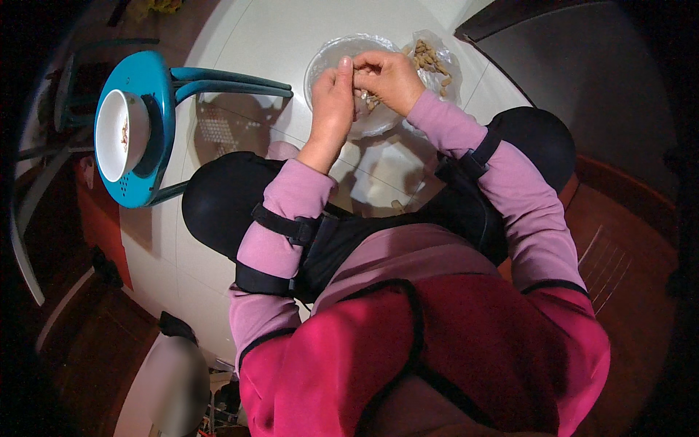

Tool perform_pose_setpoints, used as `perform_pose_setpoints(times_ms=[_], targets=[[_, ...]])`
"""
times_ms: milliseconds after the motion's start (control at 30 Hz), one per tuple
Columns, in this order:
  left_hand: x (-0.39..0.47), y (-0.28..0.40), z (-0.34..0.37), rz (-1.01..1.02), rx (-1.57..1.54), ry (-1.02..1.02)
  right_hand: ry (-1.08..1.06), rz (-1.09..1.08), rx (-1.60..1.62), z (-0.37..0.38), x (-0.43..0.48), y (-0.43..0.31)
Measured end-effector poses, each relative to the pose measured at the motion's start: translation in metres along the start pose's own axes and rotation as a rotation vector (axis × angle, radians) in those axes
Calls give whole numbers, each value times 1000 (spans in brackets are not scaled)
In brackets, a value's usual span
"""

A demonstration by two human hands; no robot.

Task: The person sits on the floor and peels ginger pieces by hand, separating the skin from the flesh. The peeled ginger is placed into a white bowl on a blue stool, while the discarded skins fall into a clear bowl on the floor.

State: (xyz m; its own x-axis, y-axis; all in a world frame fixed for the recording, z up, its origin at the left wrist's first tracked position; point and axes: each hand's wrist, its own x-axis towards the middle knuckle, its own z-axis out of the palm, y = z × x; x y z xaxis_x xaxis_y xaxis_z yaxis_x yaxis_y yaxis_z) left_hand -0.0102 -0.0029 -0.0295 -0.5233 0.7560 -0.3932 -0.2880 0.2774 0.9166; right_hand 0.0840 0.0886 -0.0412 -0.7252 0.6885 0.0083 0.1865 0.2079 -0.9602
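My left hand and my right hand meet over a round bin lined with a clear plastic bag. The left thumb points up beside the bent fingers of the right hand, whose thumb and forefinger come together. Whatever lies between the fingertips is too hidden to make out. Under the hands, some peanut shell pieces show in the bin. Just right of it, unshelled peanuts lie in an open clear plastic bag on the floor.
At left, a blue plastic stool carries a white bowl with a few small pieces inside. Its legs reach towards the bin. A dark panel stands at right on the pale tiled floor. Someone's blurred head is at lower left.
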Motion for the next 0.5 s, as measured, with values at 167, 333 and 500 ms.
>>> perform_pose_setpoints(times_ms=[167, 333, 500], targets=[[-4, 6, -1, -89, -99, -64, -72, 72, 25, -3, -2, -6], [-2, 5, 0, -85, -18, -14, -107, 104, 81, -4, -3, -12], [-7, 8, -1, -209, -214, -109, -122, 121, 102, -4, -6, -15]])
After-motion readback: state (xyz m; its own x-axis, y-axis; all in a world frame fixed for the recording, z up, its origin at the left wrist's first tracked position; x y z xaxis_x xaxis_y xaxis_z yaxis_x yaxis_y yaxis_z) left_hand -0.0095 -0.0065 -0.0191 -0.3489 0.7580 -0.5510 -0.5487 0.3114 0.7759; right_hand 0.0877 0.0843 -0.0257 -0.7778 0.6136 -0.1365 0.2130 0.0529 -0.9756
